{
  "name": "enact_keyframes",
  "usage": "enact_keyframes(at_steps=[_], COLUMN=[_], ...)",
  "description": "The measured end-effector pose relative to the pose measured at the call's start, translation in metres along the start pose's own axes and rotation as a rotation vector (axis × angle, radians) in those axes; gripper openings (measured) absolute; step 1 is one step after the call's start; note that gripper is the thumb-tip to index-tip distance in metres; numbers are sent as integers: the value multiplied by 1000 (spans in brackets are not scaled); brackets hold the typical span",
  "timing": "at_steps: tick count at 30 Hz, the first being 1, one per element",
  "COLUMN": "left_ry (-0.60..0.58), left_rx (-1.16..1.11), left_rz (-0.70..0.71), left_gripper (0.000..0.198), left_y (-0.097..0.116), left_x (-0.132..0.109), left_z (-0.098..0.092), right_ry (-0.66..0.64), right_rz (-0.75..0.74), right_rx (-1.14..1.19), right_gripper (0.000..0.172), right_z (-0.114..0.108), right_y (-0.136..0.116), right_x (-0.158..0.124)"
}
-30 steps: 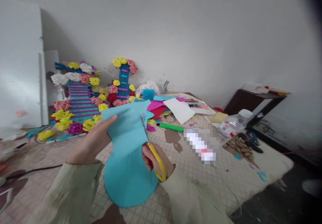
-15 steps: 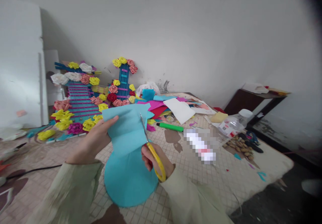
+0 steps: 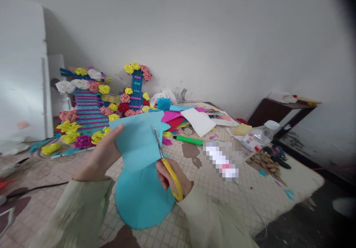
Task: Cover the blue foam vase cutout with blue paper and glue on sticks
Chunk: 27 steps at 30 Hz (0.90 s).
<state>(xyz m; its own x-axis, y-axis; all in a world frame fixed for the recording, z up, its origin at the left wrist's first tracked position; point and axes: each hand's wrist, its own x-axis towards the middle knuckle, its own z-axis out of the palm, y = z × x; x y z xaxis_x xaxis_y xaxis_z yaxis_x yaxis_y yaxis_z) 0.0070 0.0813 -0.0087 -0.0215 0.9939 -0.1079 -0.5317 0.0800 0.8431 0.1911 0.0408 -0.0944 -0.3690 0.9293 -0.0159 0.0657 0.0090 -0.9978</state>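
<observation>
A light blue sheet of paper (image 3: 136, 140) is pinched at its left edge by my left hand (image 3: 107, 147), thumb on top and the other fingers behind it. My right hand (image 3: 174, 175) grips scissors with yellow handles (image 3: 172, 177); their blades lie at the right part of the sheet, pointing away from me. Whether the blades are apart is hard to see. Below the sheet, a blue rounded shape (image 3: 144, 207) lies flat on the table, its upper part hidden by the sheet and my right hand.
Flower-decorated ladder-like crafts (image 3: 91, 108) stand at the back left. Coloured paper scraps and a white sheet (image 3: 198, 122) are heaped behind my hands. To the right are a green marker (image 3: 189, 140), a blurred-out object (image 3: 221, 161), a plastic bottle (image 3: 258, 136) and peanuts (image 3: 265, 160).
My left hand and the light blue sheet have shifted slightly left, and the sheet's top edge sits a little higher. The scissors stay nearly in place.
</observation>
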Motion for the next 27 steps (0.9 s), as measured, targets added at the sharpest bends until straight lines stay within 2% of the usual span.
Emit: enact_keyframes(at_steps=[4, 13, 27], left_ry=[5, -99, -24], left_rx=[5, 11, -9], left_rz=[4, 23, 8], left_gripper=[25, 35, 27], left_y=[-2, -5, 0], left_x=[3, 6, 2], left_z=[-1, -6, 2], right_ry=[-3, -4, 9], right_rz=[9, 26, 70], right_rx=[-2, 3, 29], right_gripper=[53, 51, 51], right_z=[0, 0, 1], right_y=[0, 2, -2], right_x=[1, 1, 1])
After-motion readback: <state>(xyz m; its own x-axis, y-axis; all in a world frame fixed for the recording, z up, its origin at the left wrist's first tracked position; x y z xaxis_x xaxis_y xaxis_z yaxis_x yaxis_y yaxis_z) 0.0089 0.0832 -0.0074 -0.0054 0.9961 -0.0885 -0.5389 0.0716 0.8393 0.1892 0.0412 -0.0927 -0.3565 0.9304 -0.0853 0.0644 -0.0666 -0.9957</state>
